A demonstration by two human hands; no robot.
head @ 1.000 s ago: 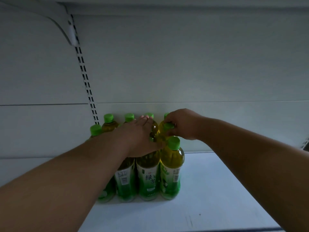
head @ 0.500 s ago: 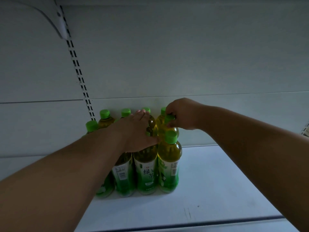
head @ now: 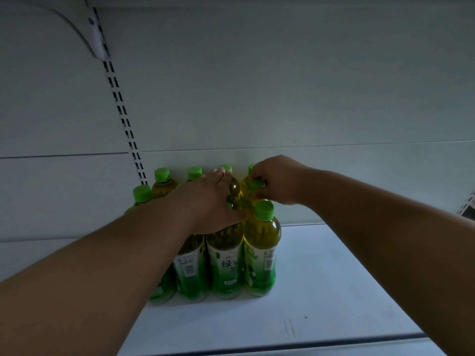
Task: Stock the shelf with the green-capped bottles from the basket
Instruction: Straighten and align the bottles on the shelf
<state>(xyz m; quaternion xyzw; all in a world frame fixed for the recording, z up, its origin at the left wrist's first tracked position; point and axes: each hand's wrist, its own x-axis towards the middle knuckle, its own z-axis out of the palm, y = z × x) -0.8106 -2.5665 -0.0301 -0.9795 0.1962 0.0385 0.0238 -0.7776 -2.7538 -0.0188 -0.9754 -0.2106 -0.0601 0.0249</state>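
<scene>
Against the back wall [head: 282,86] of the white shelf [head: 334,278] stands a tight cluster of green-capped bottles [head: 226,263], upright and touching one another, just right of the slotted rail [head: 123,119] that runs up that wall. The cluster is several rows deep; the front row shows green labels and yellow-green drink above them.

At the right end of the cluster, the right hand [head: 280,181] reaches in from the right, its fingers [head: 257,176] curled round the green cap [head: 257,185] of a bottle in the middle row, thumb below the cap and the other fingers above it. That bottle stands between the front right bottle [head: 262,253] and one at the wall, of which only a bit of cap shows behind the hand.

Just left of that cap, the left hand [head: 208,201] lies over the tops of the middle bottles, palm down, fingers straight and together, pointing towards the back wall. Its fingertips [head: 218,173] touch the cap of a rear bottle [head: 227,168]. Whether the thumb pinches anything below cannot be told. Left of this hand, three more caps stand clear.
</scene>
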